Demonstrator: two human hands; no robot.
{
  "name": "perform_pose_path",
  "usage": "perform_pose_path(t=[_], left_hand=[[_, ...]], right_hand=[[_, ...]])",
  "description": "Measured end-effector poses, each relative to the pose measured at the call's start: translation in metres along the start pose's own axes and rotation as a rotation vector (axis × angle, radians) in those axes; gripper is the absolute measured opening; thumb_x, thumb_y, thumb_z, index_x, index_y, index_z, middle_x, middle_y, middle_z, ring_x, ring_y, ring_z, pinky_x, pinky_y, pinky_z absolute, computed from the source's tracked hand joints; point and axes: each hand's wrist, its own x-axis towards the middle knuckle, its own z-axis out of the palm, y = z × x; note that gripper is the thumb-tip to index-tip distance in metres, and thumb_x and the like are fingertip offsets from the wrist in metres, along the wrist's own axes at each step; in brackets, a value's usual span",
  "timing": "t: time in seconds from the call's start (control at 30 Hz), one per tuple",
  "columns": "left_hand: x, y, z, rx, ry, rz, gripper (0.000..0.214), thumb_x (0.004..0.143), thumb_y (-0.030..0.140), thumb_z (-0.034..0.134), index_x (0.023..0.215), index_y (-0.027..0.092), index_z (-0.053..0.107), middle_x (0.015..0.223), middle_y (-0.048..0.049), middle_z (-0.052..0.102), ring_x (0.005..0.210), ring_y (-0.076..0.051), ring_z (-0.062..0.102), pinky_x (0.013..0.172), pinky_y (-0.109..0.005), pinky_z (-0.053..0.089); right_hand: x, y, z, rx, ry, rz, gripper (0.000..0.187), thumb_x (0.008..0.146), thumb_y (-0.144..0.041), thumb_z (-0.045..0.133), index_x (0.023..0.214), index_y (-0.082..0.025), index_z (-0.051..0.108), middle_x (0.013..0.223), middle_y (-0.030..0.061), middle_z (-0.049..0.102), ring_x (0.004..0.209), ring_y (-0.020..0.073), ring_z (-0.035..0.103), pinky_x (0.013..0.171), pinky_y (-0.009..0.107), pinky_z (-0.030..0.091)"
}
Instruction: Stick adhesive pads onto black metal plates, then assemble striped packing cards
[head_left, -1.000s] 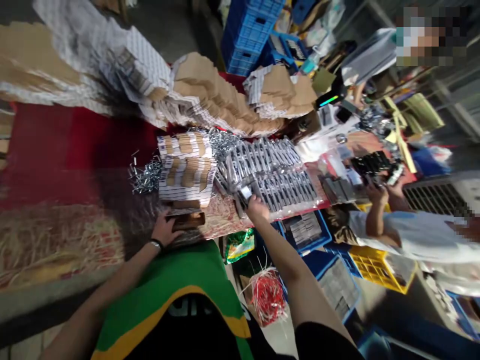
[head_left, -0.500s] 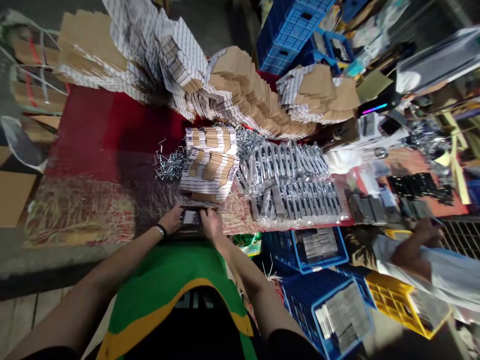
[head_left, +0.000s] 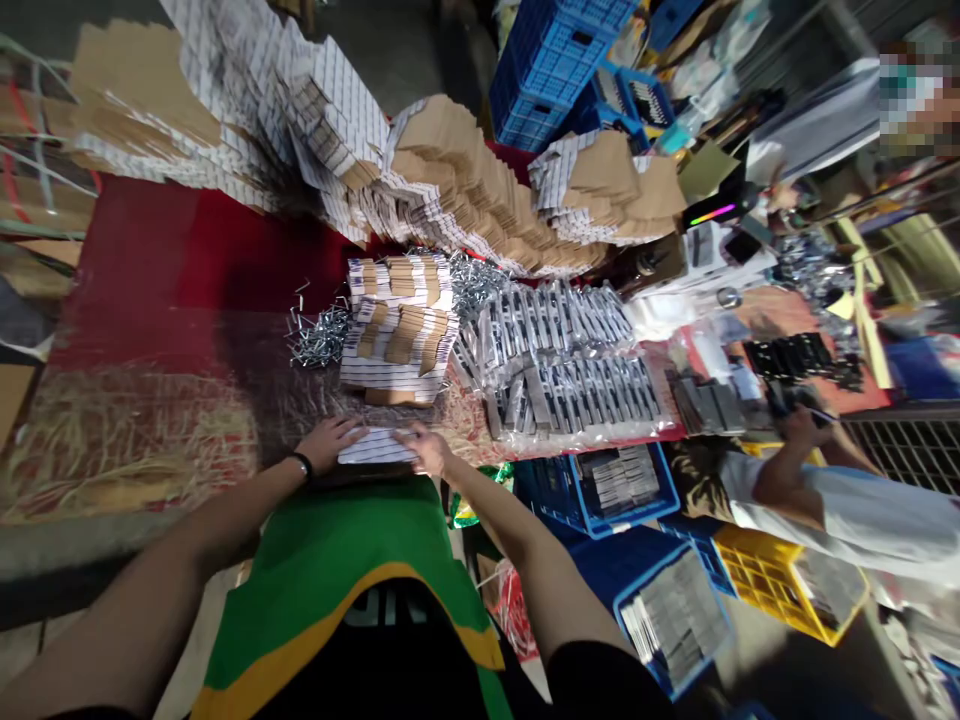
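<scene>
At the near edge of the bench a white card piece with thin dark stripes (head_left: pixel 377 446) lies flat in front of my body. My left hand (head_left: pixel 328 446) holds its left end, fingers laid along the top edge. At the right end my right hand (head_left: pixel 426 448) grips it between thumb and fingers. What lies under the striped card is hidden. Just beyond it stand stacked striped cards with brown parts (head_left: pixel 397 335). Loose bent metal pieces (head_left: pixel 319 335) are heaped to their left, and more metal pieces (head_left: pixel 476 280) sit behind them.
Clear-wrapped rows of grey and black parts (head_left: pixel 574 390) lie to the right. Folded cardboard piles (head_left: pixel 465 170) line the far side. Blue crates (head_left: pixel 667 620) of grey pieces and a yellow crate (head_left: pixel 780 590) stand below right, near a co-worker's arm (head_left: pixel 787 480).
A striped white card now shows between my hands, where a dark piece with a grey face was. My fingers have spread outward to its ends. The view has shifted slightly right.
</scene>
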Motion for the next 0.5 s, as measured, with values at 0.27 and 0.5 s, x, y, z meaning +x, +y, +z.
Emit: perform_pose_path(t=[0.27, 0.5], left_hand=[[0.012, 0.034, 0.007, 0.282, -0.06, 0.033, 0.072, 0.091, 0.051, 0.063, 0.153, 0.016, 0.051, 0.155, -0.0238, 0.051, 0.139, -0.041, 0.049, 0.12, -0.059, 0.024], [0.023, 0.035, 0.012, 0.248, -0.125, 0.06, 0.067, 0.087, 0.043, 0.071, 0.149, 0.023, 0.056, 0.139, -0.021, 0.063, 0.122, -0.039, 0.059, 0.107, -0.05, 0.042]], right_hand=[[-0.002, -0.021, 0.026, -0.325, -0.027, 0.055, 0.08, 0.098, -0.052, 0.058, 0.166, -0.03, 0.023, 0.16, 0.0202, 0.04, 0.13, 0.0403, 0.05, 0.105, 0.056, 0.045], [0.0, -0.02, 0.021, -0.363, -0.052, -0.038, 0.079, 0.099, -0.051, 0.059, 0.166, -0.024, 0.025, 0.146, 0.0216, 0.053, 0.123, 0.037, 0.054, 0.101, 0.051, 0.048]])
